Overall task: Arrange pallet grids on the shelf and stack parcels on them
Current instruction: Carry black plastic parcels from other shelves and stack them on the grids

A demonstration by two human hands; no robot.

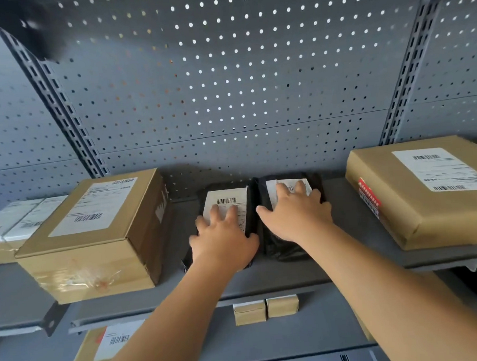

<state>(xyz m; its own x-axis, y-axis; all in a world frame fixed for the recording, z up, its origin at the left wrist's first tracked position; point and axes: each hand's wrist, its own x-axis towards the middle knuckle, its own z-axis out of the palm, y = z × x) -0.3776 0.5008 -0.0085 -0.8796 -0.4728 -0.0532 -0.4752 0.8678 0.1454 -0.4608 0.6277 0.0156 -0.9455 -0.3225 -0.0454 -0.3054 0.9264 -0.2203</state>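
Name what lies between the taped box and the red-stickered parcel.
Head view: left black bag under left hand, right black bag under right hand.

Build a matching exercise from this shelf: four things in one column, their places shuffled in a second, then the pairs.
Column one:
1. left hand
2. right hand
3. tall cardboard box
4. flat box with red sticker

Column two:
A. at the right end of the shelf
B. resting on the left black parcel
C. standing left of both black parcels
D. resting on the right black parcel

Pairs: 1-B, 2-D, 3-C, 4-A
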